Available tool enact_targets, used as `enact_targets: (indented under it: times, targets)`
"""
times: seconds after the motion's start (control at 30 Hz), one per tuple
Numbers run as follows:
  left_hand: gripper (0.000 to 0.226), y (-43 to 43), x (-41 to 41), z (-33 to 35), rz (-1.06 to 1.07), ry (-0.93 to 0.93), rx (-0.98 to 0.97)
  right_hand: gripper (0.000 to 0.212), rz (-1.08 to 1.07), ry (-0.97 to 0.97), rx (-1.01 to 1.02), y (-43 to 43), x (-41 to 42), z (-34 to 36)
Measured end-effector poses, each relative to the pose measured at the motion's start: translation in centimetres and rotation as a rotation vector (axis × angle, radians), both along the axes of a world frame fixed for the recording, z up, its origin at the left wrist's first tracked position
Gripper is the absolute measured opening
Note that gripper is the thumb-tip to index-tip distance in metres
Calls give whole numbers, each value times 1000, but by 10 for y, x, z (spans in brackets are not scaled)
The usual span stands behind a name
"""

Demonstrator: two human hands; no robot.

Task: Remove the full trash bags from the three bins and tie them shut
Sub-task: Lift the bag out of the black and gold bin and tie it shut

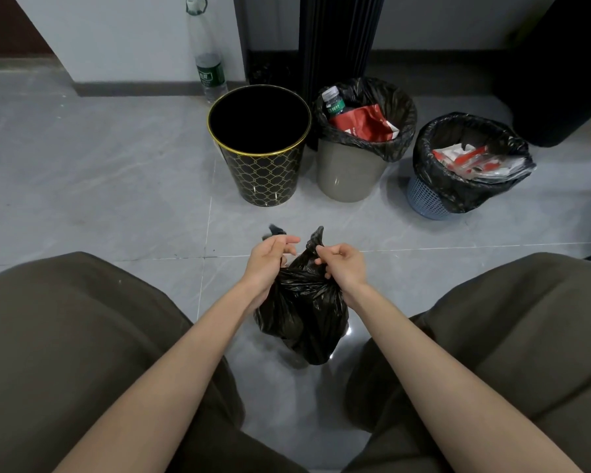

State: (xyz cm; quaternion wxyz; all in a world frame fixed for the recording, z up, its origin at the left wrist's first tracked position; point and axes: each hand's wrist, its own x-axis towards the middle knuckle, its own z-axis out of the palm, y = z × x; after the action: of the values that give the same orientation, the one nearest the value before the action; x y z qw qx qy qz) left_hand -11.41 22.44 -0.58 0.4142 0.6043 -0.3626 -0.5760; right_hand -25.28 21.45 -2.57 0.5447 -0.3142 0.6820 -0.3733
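Note:
A full black trash bag (302,315) rests on the grey floor between my knees. My left hand (270,259) pinches one twisted end of its mouth, and my right hand (342,264) pinches the other end, which sticks up. Beyond them stand three bins. The black bin with a gold pattern (260,165) on the left holds no bag. The grey bin (350,172) in the middle has a black liner with a bottle and red packaging inside. The blue mesh bin (427,196) on the right has a black liner holding red and white wrappers.
A tall clear bottle (209,68) stands against the white wall behind the left bin. A dark ribbed column (335,39) rises behind the middle bin. A large dark object (560,70) fills the far right. My knees (65,336) flank the bag.

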Motion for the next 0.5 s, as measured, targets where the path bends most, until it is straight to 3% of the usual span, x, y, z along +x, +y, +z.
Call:
enact_targets:
  times: [0.27, 0.4, 0.5]
  targets:
    - [44, 5, 4, -5, -179, -249, -164, 18, -12, -27, 5, 1, -3, -1]
    - [22, 7, -3, -2, -88, -79, -108, 19, -1, -7, 8, 3, -2, 1]
    - [12, 4, -2, 0, -67, -53, -44, 20, -2, 21, -29, 4, -1, 4]
